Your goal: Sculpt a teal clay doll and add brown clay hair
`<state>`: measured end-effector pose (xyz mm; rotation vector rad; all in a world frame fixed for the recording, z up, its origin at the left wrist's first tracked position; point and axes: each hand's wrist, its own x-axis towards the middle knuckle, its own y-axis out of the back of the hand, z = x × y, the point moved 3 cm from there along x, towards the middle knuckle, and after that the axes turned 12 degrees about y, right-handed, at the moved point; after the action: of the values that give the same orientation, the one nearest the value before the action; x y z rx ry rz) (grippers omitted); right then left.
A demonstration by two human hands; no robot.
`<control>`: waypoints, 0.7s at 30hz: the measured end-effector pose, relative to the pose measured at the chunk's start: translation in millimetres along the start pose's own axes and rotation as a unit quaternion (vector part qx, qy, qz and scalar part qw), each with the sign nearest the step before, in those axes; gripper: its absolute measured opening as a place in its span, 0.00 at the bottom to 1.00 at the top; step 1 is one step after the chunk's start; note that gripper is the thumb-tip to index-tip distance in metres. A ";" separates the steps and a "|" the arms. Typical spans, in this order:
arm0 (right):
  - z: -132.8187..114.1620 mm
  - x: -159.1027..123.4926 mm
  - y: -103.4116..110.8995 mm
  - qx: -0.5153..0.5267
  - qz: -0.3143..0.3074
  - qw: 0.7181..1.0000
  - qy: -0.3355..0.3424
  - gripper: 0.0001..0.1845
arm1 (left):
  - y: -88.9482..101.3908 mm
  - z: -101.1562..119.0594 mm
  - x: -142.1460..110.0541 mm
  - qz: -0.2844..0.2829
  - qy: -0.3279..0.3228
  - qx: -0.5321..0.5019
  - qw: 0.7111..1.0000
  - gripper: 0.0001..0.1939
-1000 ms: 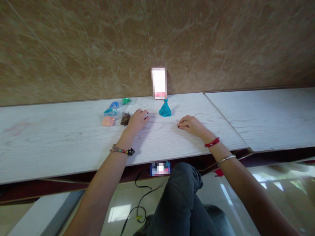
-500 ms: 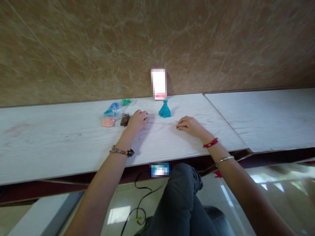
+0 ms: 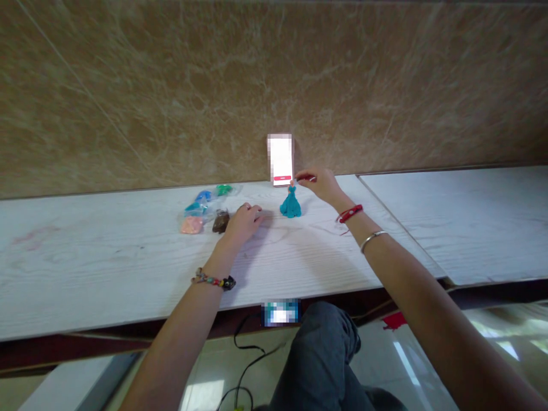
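Note:
A small clay figure [image 3: 291, 204] in a teal flared dress, with a peach upper part, stands on the white table. My right hand [image 3: 319, 182] reaches in from the right with its fingers pinched at the top of the figure. What the fingertips hold, if anything, is too small to name. My left hand [image 3: 245, 222] rests on the table left of the figure, fingers curled. Something pale shows at its fingertips, but I cannot make it out. Beside that hand lies a bag of brown clay [image 3: 221, 221].
Bags of peach clay [image 3: 192, 225], blue clay [image 3: 197, 205] and green clay [image 3: 223, 189] lie at the left. A lit phone [image 3: 281, 160] leans on the marbled wall [image 3: 171, 91] behind the figure. Another blurred screen [image 3: 280, 312] is below the table's front edge.
My right hand has moved up and left from the tabletop to the figure's top. My left hand stays about where it was on the table. The view has tilted slightly upward.

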<state>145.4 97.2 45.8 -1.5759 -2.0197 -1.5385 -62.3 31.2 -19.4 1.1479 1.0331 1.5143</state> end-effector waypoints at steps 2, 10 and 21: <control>4.1 13.6 -5.4 -0.013 -0.005 1.000 0.002 0.10 | -1.3 -0.6 1.4 -0.001 0.000 -0.003 1.000 0.16; 24.6 26.9 -16.9 -0.034 -0.024 0.999 -0.002 0.11 | -4.4 -0.5 2.8 -0.009 -0.006 -0.003 1.000 0.16; 26.8 27.1 -26.6 -0.013 -0.038 0.999 0.004 0.10 | -4.0 -0.6 2.3 -0.008 -0.007 -0.013 1.000 0.16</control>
<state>124.3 137.2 34.6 -1.5156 -2.0859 -1.6012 -62.4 34.1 -23.0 1.1295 1.0080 1.5012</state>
